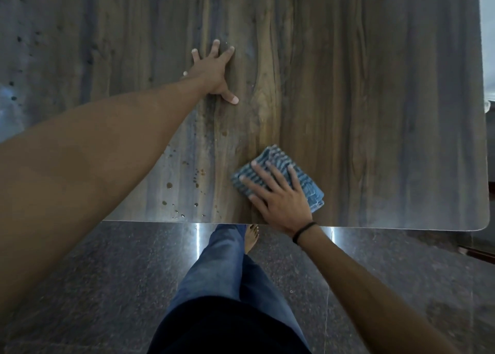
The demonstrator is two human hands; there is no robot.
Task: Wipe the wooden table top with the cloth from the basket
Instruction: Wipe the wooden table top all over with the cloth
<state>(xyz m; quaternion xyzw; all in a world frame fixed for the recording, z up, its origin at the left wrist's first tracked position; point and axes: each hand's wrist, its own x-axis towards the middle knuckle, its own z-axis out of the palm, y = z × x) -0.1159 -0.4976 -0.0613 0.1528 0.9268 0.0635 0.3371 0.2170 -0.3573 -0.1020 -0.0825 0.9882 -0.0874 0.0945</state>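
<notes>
Down at the near edge of the worktop (375, 85), pressing the folded blue striped cloth (312, 193) flat under the right hand (278, 195), fingers straight and fanned, nothing curled round the fabric. Pinned from above only, so likely to slide out or bunch up on a fast stroke. Close to the edge too: could go over onto the floor (107, 273) with one pull too far back. Just left of the cloth, a scatter of droplets (187, 187), apart from it and not yet wiped; could be smeared or flicked off the edge rather than soaked up if swept too quickly. Further up and left, bracing with the left hand (214, 69), released, palm down, fingers splayed on bare wood, arm stretched long. Leaning weight there, by the look of it; could slip on a wet patch. More dark spots (18, 40) at the far left, well apart from both hands.
</notes>
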